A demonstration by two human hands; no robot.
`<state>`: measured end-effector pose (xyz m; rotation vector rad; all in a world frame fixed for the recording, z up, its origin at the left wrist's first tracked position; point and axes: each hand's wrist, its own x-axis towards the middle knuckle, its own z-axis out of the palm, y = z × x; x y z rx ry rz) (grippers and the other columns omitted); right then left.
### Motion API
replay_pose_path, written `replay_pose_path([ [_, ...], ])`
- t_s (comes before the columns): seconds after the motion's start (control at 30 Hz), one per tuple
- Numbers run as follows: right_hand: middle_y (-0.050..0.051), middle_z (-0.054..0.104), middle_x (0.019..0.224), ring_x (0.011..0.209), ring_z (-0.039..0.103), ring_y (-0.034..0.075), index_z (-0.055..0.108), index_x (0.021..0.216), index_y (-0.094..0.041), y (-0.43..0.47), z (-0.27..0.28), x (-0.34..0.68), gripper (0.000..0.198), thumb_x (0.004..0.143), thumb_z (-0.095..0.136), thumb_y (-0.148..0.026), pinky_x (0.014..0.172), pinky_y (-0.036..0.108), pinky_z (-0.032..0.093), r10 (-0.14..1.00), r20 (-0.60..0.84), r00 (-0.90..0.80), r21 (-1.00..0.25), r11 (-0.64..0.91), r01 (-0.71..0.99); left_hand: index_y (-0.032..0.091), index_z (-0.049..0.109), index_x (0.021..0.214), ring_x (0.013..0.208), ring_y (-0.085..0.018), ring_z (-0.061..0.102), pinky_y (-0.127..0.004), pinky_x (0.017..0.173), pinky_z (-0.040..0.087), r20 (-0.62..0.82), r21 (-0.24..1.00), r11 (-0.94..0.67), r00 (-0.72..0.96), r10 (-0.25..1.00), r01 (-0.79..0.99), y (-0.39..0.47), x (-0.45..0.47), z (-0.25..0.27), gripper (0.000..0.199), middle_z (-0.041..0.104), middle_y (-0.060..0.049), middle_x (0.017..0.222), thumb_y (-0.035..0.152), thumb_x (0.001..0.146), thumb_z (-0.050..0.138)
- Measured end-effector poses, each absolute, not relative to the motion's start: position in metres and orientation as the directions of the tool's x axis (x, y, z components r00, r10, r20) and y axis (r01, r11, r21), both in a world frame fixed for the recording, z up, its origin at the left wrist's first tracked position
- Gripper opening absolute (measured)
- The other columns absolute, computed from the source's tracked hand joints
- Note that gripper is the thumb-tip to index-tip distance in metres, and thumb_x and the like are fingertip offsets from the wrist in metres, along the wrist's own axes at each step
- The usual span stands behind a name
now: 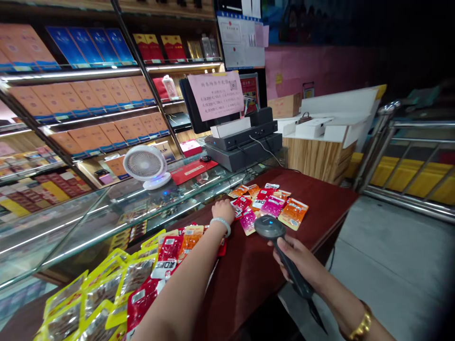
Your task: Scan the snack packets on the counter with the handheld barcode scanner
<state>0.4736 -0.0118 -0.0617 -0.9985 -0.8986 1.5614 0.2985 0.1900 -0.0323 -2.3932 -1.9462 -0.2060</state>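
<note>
My right hand (296, 258) is wrapped around the handle of a dark grey barcode scanner (270, 227), its head over the near edge of a pile of snack packets. My left hand (223, 210) is at the left side of that pile, fingers curled and their tips hidden, right beside a red snack packet (242, 202). Pink packets (272, 206) and an orange packet (293, 214) lie in the same pile. Below my left forearm, more red and orange packets (192, 239) lie along the counter, with several yellow-edged clear packets (103, 289) further left.
A dark red wooden counter (320, 189) carries the packets. Behind it a glass display case (117, 218) holds a white fan (145, 166) and a cash register (245, 147) with a monitor. Shelves of boxes (81, 99) stand behind. A metal railing (419, 125) is on the right.
</note>
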Motion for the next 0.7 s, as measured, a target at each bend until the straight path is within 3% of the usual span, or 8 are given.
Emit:
replay_pose_path([
  [0.13, -0.008, 0.051, 0.055, 0.032, 0.047, 0.006, 0.052, 0.096, -0.018, -0.012, -0.063, 0.478, 0.052, 0.079, 0.058, -0.067, 0.032, 0.017, 0.035, 0.985, -0.134, -0.109, -0.928, -0.163, -0.336, 0.022, 0.065, 0.110, 0.108, -0.027, 0.060, -0.035, 0.087, 0.044, 0.031, 0.143, -0.129, 0.126, 0.992, 0.981, 0.204, 0.298, -0.028, 0.040, 0.067, -0.013, 0.114, 0.049, 0.082, 0.056],
  [0.27, -0.008, 0.051, 0.056, 0.033, 0.047, 0.007, 0.053, 0.096, -0.019, -0.007, -0.055, 0.476, 0.051, 0.079, 0.058, -0.066, 0.032, 0.018, 0.036, 0.988, -0.104, -0.114, -0.922, -0.139, -0.362, 0.026, 0.067, 0.103, 0.100, -0.021, 0.063, -0.029, 0.079, 0.043, 0.031, 0.243, -0.139, 0.136, 0.990, 0.960, 0.184, 0.277, -0.015, 0.034, 0.071, -0.006, 0.105, 0.050, 0.086, 0.049],
  [0.47, -0.008, 0.051, 0.057, 0.034, 0.047, 0.006, 0.052, 0.094, -0.018, 0.001, -0.034, 0.457, 0.049, 0.080, 0.058, -0.065, 0.032, 0.017, 0.037, 0.980, -0.064, -0.186, -0.924, -0.129, -0.361, 0.024, 0.068, 0.096, 0.092, -0.019, 0.064, -0.026, 0.073, 0.040, 0.031, 0.242, -0.264, 0.264, 0.964, 0.934, 0.129, 0.241, -0.004, 0.031, 0.072, -0.004, 0.098, 0.048, 0.087, 0.051],
  [0.57, -0.008, 0.051, 0.057, 0.034, 0.046, 0.006, 0.052, 0.092, -0.018, 0.001, -0.033, 0.447, 0.050, 0.079, 0.058, -0.066, 0.032, 0.018, 0.037, 0.973, -0.067, -0.222, -0.927, -0.142, -0.346, 0.023, 0.067, 0.098, 0.093, -0.019, 0.064, -0.026, 0.074, 0.040, 0.008, 0.219, -0.241, 0.245, 0.969, 0.945, 0.109, 0.221, -0.002, 0.030, 0.072, -0.005, 0.099, 0.046, 0.089, 0.049],
  [0.7, -0.008, 0.052, 0.058, 0.034, 0.047, 0.006, 0.052, 0.092, -0.018, -0.004, -0.043, 0.441, 0.049, 0.080, 0.059, -0.065, 0.032, 0.018, 0.036, 0.967, -0.090, -0.240, -0.927, -0.169, -0.335, 0.022, 0.067, 0.104, 0.100, -0.024, 0.063, -0.032, 0.082, 0.041, 0.021, 0.077, -0.136, 0.135, 0.991, 0.988, 0.091, 0.187, 0.005, 0.039, 0.071, -0.008, 0.104, 0.050, 0.090, 0.043],
])
